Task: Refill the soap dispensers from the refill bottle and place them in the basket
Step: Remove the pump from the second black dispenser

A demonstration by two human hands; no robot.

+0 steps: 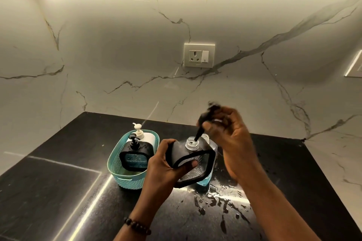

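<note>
My left hand (162,168) grips the clear dispenser (193,160) by its black sleeve; my right hand (229,135) pinches its pump (207,117); likely slippery, light plastic

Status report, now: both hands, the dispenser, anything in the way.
Left hand gripping black dispenser, neck open. Right hand holding pump head, tube tip at the neck. Two dispensers in teal basket. Liquid on counter near the work.
</note>
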